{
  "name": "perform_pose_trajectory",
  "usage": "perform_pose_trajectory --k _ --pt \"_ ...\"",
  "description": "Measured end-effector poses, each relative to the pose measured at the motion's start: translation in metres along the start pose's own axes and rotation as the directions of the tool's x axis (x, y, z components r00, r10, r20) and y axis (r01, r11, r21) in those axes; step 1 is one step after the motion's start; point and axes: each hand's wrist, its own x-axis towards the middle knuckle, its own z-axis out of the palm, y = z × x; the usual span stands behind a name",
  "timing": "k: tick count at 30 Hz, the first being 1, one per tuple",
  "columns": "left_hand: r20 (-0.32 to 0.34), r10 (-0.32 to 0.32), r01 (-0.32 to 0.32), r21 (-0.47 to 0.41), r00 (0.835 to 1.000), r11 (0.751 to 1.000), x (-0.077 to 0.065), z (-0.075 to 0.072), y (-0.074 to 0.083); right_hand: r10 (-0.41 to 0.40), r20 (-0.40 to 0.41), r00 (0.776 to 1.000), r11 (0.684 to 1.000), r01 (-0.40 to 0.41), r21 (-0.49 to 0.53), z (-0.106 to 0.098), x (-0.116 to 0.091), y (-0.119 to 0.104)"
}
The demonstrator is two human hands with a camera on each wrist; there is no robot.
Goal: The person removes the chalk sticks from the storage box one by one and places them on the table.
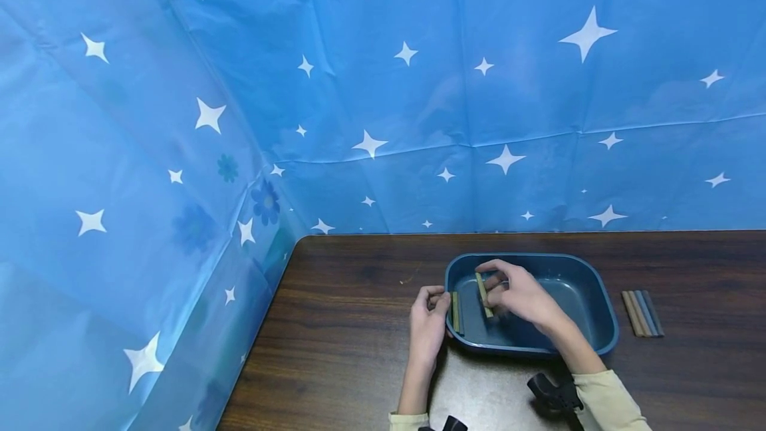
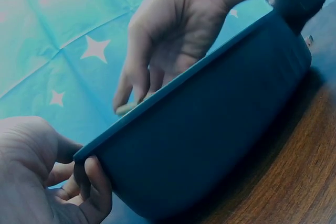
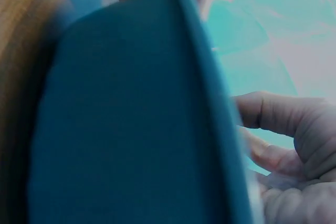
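Observation:
A dark blue plastic basin [image 1: 562, 349] stands on the wooden table. At its left end my left hand [image 1: 427, 324] pinches the rim, fingers on the outer wall, as the left wrist view also shows. Inside the basin, my right hand [image 1: 519, 294] holds a thin yellow-green stick [image 1: 481, 285] between thumb and fingers. Another yellow-green stick [image 1: 455, 311] lies along the left inner wall, with a dark stick [image 1: 461, 316] beside it. In the right wrist view the basin wall hides what the right hand [image 3: 294, 145] holds.
Right of the basin, several brown, blue and grey sticks [image 1: 643, 313] lie side by side on the table [image 1: 335, 351]. A blue sheet with white stars [image 1: 419, 98] hangs behind and to the left. Dark wrist mounts [image 1: 553, 392] sit on the forearms.

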Motion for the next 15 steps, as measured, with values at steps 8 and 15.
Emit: perform_pose_trajectory --k 8,15 --pt "-0.013 0.022 -0.022 0.007 1.0 1.0 -0.002 0.001 0.002 -0.041 -0.052 0.998 0.999 0.041 -0.013 -0.018 -0.012 -0.008" --pt "-0.015 0.027 -0.027 0.004 1.0 1.0 -0.003 0.002 0.003 -0.058 -0.082 0.995 0.998 0.056 -0.022 -0.032 -0.023 -0.014"
